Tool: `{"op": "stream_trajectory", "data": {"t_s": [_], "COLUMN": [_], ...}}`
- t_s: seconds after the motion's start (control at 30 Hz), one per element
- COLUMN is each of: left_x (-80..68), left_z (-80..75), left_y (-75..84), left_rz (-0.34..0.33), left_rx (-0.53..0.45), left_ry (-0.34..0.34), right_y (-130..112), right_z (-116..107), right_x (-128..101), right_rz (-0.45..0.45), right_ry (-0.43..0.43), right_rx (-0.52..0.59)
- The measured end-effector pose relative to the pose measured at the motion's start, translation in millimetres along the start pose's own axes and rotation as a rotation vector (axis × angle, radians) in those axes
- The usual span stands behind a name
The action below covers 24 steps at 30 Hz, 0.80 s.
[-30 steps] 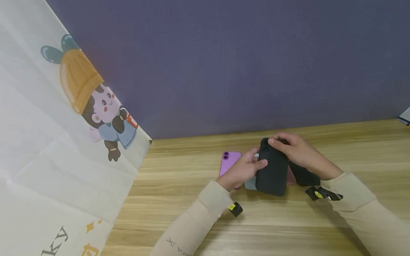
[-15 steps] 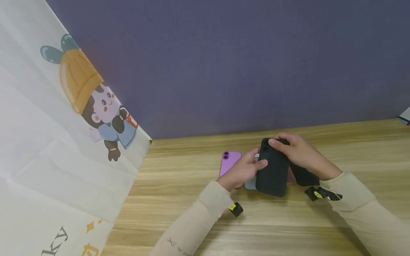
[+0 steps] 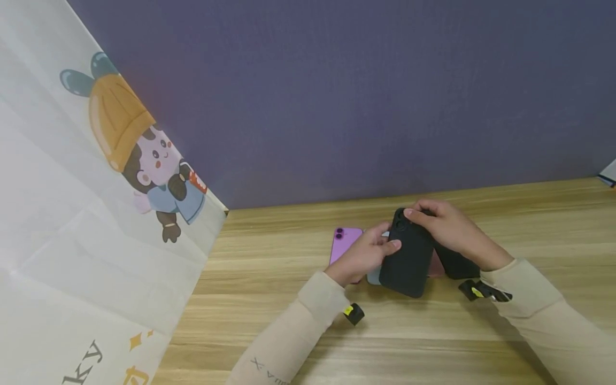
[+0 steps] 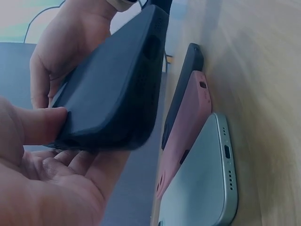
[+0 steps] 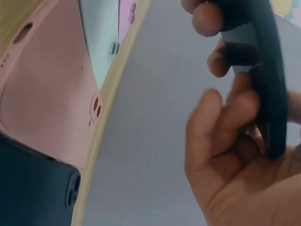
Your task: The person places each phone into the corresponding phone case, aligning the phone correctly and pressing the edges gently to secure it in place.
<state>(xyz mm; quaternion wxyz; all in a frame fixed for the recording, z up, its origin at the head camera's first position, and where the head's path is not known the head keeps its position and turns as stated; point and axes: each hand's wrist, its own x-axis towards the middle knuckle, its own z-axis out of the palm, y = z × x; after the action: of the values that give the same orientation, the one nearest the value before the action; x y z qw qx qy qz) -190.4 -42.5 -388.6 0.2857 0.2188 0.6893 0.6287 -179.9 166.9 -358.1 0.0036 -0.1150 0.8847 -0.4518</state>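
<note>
My two hands hold a black phone case point(image 3: 408, 262) above the table, camera end away from me. My left hand point(image 3: 368, 251) pinches its left edge, thumb on the back. At the upper right corner, my right hand point(image 3: 447, 230) grips it with thumb on top. The left wrist view shows the end with the port cutout. I cannot tell whether a phone is inside. Beneath and around lie a purple phone point(image 3: 344, 243), a pale green-blue phone point(image 4: 202, 174), a pink phone case point(image 4: 188, 117) and a dark phone or case point(image 3: 459, 262), partly hidden by my hands and the held case.
A wood-grain table point(image 3: 269, 278) runs up to a dark blue-grey panel point(image 3: 337, 107) behind. At the left stands a white sheet point(image 3: 72, 224) with a cartoon figure. Black straps with yellow marks hang at both wrists. A small object point(image 3: 609, 175) shows at the right edge.
The black phone case has turned slightly, its near end swinging to the left. Both hands stay almost in the same place and keep hold of it.
</note>
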Motion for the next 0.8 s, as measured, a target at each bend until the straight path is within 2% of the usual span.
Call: {"op": "stream_trajectory", "data": {"t_s": [0.23,0.37,0.53,0.67,0.8], "left_x": [-0.2,0.7,-0.1,-0.1,1.3], "left_z": [0.8,0.9,-0.5,-2.7,-6.0], "left_y": [-1.5,-1.6,1.4,2.6,1.3], "left_rz": [0.009,0.028,0.025,0.013,0.021], "left_rx": [0.064,0.089,0.176,0.269,0.309], "left_ry": [-0.032,-0.023,0.023,0.092,0.148], "right_y": [4.8,5.6,4.1,3.4,2.7], "right_z": [1.9,3.6,4.4,4.0,3.0], "right_x": [1.7,2.1,1.4,-0.1,-0.9], "right_rz": [-0.09,-0.103,-0.091,-0.074,-0.052], "right_ry": [-0.017,0.014,0.053,0.081,0.125], "right_rx": [-0.072,-0.103,-0.142,-0.145,-0.138]}}
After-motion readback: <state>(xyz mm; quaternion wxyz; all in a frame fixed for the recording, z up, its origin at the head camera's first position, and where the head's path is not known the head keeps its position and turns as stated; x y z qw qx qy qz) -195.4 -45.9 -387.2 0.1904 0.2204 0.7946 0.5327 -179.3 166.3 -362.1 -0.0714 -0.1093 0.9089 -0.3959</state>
